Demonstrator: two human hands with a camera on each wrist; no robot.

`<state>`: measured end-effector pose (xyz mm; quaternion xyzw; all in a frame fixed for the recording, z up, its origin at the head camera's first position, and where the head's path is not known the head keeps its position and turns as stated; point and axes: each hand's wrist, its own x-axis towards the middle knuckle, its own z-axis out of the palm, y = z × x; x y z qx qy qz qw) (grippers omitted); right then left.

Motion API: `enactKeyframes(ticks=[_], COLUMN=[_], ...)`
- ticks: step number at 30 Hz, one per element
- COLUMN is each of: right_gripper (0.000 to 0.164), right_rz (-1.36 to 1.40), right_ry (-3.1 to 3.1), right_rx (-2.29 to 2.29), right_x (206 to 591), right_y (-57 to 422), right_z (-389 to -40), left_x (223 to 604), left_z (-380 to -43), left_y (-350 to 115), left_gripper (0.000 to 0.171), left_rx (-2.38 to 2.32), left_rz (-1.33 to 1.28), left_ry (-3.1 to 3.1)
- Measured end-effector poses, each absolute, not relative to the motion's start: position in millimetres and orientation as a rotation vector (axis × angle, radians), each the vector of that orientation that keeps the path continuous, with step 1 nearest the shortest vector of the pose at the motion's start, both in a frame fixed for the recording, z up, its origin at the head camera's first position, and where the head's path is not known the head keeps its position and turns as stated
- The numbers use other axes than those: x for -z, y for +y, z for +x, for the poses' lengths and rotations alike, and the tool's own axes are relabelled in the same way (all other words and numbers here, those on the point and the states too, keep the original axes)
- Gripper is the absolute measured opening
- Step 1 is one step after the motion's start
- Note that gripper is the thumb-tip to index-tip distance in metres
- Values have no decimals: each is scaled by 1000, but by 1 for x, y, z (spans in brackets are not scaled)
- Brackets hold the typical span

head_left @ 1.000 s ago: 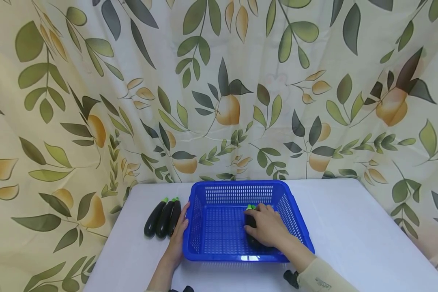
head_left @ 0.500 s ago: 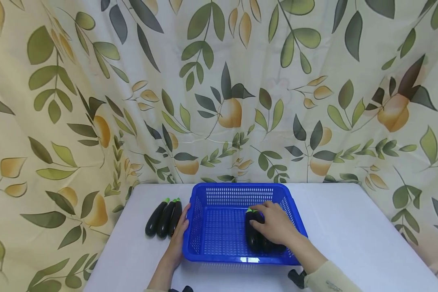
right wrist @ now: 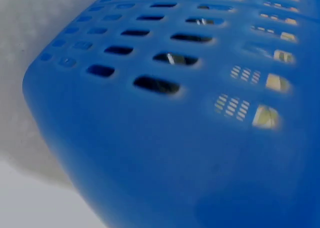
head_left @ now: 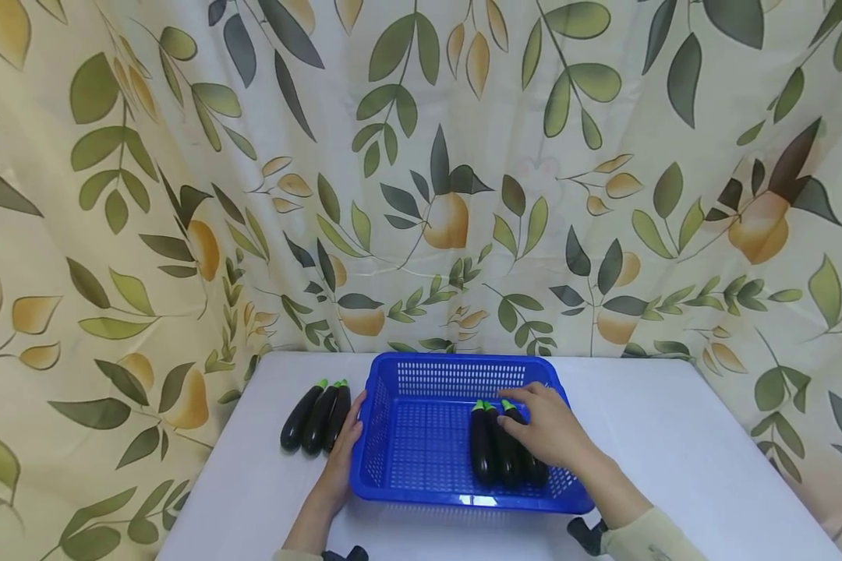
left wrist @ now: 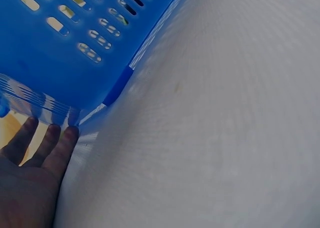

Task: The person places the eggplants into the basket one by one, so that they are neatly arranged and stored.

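A blue plastic basket point(head_left: 421, 499) stands on the table. Inside it, on the right, three eggplants point(head_left: 508, 456) with green stem ends lie side by side. Over the rightmost one is my right hand point(head_left: 553, 427), fingers loosely extended and gripping nothing, thumb close to the eggplant's upper end. My left hand point(head_left: 341, 450) rests against the basket's left side. In the left wrist view its straight fingers point(left wrist: 62, 148) touch the outer wall. Only the slotted basket wall point(right wrist: 150, 153) fills the right wrist view, with dark eggplant skin showing through; the right hand is hidden there.
Left of the basket, three more eggplants point(head_left: 316, 419) lie together on the white table point(head_left: 673, 467), near the left hand. A leaf-and-fruit patterned curtain point(head_left: 421, 187) hangs behind the table and along the left side.
My right hand has come off the eggplants and shifted right, its fingers loosening, so all three in the basket show. The left hand has stayed at the basket's side.
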<state>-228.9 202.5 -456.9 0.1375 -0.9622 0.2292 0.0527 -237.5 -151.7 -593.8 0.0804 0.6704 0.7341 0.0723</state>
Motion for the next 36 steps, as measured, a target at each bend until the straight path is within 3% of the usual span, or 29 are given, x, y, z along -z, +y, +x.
enactKeyframes(ticks=[36], right_gripper=[48], right_rz=[191], right_ry=[-2856], right_rx=[-825], right_x=[466], right_y=[266], right_z=[-221], left_x=[595], left_z=[-238], left_y=[-151], left_gripper=[51], left_rx=[-2208], left_rz=[229], left_ry=[2028])
